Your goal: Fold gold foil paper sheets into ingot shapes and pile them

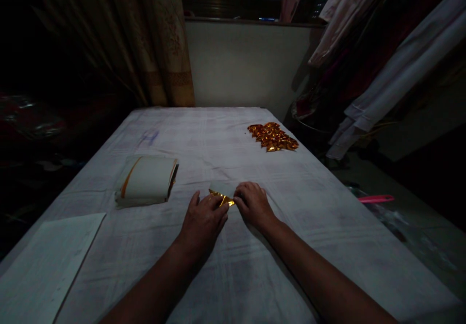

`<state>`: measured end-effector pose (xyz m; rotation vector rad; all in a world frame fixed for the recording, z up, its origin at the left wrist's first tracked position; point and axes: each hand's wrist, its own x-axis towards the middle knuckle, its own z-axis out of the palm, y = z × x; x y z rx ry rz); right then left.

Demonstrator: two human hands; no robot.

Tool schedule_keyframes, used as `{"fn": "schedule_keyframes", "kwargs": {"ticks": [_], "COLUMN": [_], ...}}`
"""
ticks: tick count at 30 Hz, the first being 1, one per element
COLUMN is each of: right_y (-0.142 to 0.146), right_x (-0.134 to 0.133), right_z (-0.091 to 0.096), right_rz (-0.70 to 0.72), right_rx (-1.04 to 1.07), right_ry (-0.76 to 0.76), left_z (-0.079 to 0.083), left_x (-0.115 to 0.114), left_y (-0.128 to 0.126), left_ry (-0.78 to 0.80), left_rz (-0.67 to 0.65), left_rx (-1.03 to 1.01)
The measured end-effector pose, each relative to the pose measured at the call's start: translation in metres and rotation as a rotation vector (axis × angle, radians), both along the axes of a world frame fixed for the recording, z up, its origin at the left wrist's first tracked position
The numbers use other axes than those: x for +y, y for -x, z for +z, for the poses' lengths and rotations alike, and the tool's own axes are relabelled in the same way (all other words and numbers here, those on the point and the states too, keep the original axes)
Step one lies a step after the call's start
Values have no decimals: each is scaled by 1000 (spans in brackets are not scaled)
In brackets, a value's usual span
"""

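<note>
My left hand (204, 219) and my right hand (253, 203) rest side by side on the white cloth of the table (233, 275). Between their fingertips lies a small piece of gold foil paper (222, 197), partly folded, white side showing at its far edge. Both hands pinch and press it against the cloth, the fingers curled down on it. A stack of the same foil sheets (145, 180), white side up with gold edges, sits to the left of my left hand. A pile of finished gold folded pieces (273, 137) lies further back on the right.
A white sheet or board (47, 261) lies at the near left corner. Curtains (145, 38) hang behind the table on the left and clothes (382, 47) on the right. A pink object (376, 199) lies on the floor to the right.
</note>
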<state>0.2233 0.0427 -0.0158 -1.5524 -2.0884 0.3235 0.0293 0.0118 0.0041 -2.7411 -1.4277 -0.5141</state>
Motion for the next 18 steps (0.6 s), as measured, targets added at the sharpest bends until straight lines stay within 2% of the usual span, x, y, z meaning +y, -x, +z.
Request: {"fn": "schedule_keyframes", "kwargs": {"ticks": [9, 18], "right_y": [1, 7], "right_x": [-1, -6], "right_z": [-1, 1], "right_rz": [-13, -51], "right_rx": [-4, 4], "right_ry": [-12, -28], "left_z": [-4, 5], "left_x": [4, 3], "left_y": [2, -3], "left_ry": [14, -21], "left_rz": [-43, -89], "left_rx": [63, 126]}}
